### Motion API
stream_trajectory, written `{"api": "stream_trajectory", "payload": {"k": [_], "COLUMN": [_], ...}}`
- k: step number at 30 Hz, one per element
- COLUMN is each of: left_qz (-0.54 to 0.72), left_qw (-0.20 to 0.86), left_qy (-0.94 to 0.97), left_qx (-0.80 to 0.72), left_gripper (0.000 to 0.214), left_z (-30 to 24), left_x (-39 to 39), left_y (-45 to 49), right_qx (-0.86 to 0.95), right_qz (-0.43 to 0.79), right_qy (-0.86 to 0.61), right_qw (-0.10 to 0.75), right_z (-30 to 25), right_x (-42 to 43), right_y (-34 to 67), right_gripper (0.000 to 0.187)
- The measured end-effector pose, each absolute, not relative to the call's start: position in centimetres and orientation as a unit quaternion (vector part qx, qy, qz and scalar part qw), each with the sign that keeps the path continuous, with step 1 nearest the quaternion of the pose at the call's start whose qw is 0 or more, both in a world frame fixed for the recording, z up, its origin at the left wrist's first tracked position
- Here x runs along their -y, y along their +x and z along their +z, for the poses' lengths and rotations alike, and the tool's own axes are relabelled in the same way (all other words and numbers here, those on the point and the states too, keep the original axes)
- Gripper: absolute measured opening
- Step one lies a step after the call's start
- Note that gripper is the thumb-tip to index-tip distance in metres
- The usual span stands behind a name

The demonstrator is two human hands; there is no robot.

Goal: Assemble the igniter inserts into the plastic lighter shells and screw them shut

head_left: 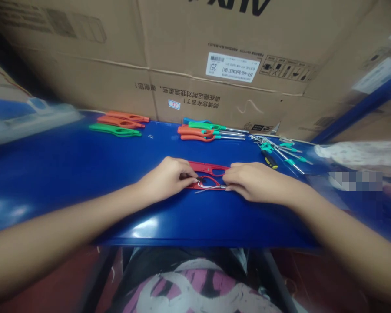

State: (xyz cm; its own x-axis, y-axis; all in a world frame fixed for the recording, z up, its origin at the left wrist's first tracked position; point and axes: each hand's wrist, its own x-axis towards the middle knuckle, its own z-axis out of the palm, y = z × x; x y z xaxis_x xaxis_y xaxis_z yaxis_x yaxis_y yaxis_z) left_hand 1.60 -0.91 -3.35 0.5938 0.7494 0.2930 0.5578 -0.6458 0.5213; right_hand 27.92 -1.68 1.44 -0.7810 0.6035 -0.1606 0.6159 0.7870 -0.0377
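Two red plastic lighter shell halves (pixel 203 167) lie side by side on the blue table in front of me. My left hand (pixel 176 176) is closed at their left end, its thumb and fingers pinching a small black part (pixel 200 179) over the nearer half. Thin white wires (pixel 206 187) run from there across the finger loop towards the right. My right hand (pixel 244 180) is closed at the right end of the shells, fingertips on the metal end of a rod (pixel 223 187). Its fingers hide most of that rod.
Assembled lighters (pixel 197 133) in orange, green and blue lie behind my hands. Orange and green handle shells (pixel 117 129) are at back left. Metal rods with teal pieces (pixel 291 161) and a black-yellow screwdriver (pixel 269 160) lie right. A large cardboard box (pixel 182 52) stands behind.
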Motion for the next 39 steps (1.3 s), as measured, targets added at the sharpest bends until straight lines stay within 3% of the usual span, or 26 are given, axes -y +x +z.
{"api": "stream_trajectory", "payload": {"k": [16, 23, 33, 39], "left_qz": [0.241, 0.272, 0.222, 0.188], "left_qw": [0.176, 0.173, 0.142, 0.068], "left_qy": [0.886, 0.871, 0.886, 0.904], "left_qx": [-0.355, -0.369, -0.382, -0.377], "left_gripper": [0.012, 0.013, 0.015, 0.02], "left_z": [-3.7, -4.0, -3.7, -3.6], "left_x": [0.7, 1.1, 1.1, 1.3], "left_y": [1.2, 1.7, 1.6, 1.6], "right_qx": [-0.904, -0.892, -0.89, -0.893], "right_qz": [-0.04, -0.042, -0.04, -0.058], "right_qy": [0.377, 0.398, 0.411, 0.413], "right_qw": [0.198, 0.213, 0.193, 0.167], "right_z": [3.4, 3.7, 3.3, 2.7], "right_x": [0.1, 0.6, 1.0, 1.3], "right_y": [24.7, 24.0, 24.5, 25.2], "right_gripper": [0.01, 0.011, 0.014, 0.012]}}
